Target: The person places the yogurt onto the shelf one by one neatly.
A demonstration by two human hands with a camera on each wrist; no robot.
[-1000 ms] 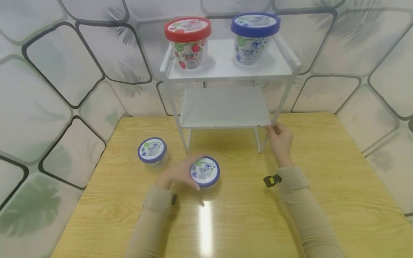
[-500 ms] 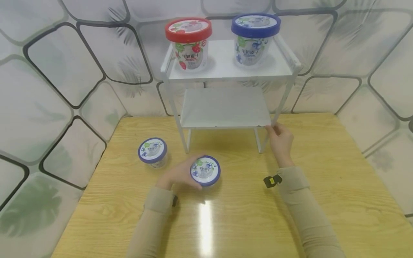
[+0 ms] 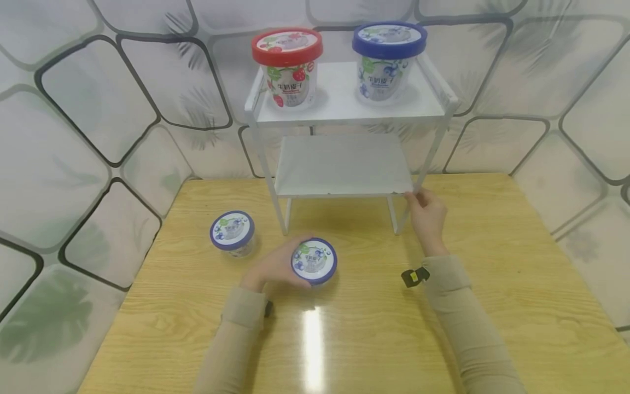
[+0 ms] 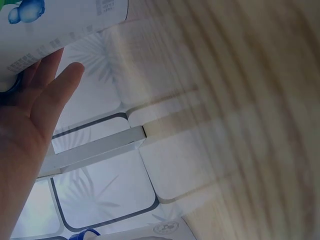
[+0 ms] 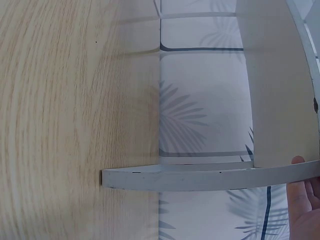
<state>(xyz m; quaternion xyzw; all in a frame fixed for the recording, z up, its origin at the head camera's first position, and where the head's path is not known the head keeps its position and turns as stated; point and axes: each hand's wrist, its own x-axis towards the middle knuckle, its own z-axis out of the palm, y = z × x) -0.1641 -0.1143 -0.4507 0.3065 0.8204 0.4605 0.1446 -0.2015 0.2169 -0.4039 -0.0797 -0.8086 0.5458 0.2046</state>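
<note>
My left hand (image 3: 279, 265) grips a paper ice cream tub with a blue lid (image 3: 314, 261) from its left side, over the table in front of the rack. In the left wrist view the white tub (image 4: 65, 25) with printed blueberries fills the top left corner, and the hand (image 4: 30, 120) reaches round it. My right hand (image 3: 429, 218) pinches the right front leg of the white two-tier rack (image 3: 344, 164), level with the lower shelf. From the right wrist, the fingertips (image 5: 298, 160) lie against the rack's leg (image 5: 200, 181).
A second blue-lidded tub (image 3: 232, 232) stands on the wooden table (image 3: 162, 323), left of my left hand. Up on the top shelf are a larger red-lidded strawberry tub (image 3: 289, 71) and a larger blue-lidded one (image 3: 386, 68). Patterned wall panels (image 3: 556, 137) enclose the table's back and sides.
The tub in my left hand has shifted very slightly to the right. My right hand keeps the same hold on the rack's leg.
</note>
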